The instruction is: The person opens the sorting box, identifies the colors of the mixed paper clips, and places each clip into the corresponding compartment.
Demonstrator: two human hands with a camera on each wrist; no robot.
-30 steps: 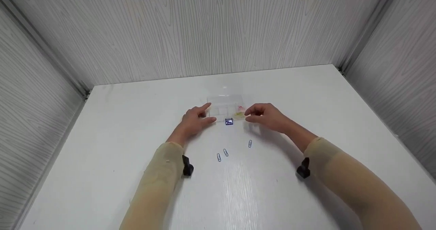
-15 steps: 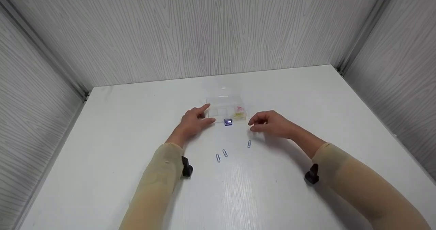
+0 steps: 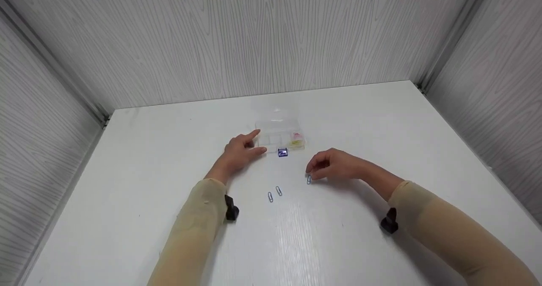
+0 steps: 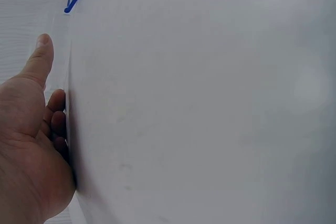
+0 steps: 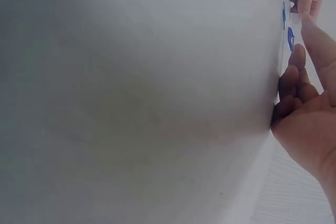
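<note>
A clear plastic box (image 3: 269,140) with compartments stands at the middle of the table, its clear lid (image 3: 277,124) laid back. It has a blue latch (image 3: 283,152) at the front. My left hand (image 3: 241,152) rests at its left end, thumb and index finger extended along the near corner. Pink and yellow small items (image 3: 296,138) lie in the right compartments. My right hand (image 3: 334,164) is low over the table, its thumb and index fingertips right at the upper end of a blue paper clip (image 3: 309,180). In the right wrist view a gap shows between thumb and fingers.
Two more blue paper clips, one on the left (image 3: 270,197) and one beside it (image 3: 278,191), lie nearer on the white table (image 3: 169,150). Wood-grain panels (image 3: 262,40) stand at the back and both sides. Each sleeve carries a black wrist mount (image 3: 389,221).
My right hand has come away from the box's right side and moved nearer and down to the right-hand paper clip. My left hand stays at the box.
</note>
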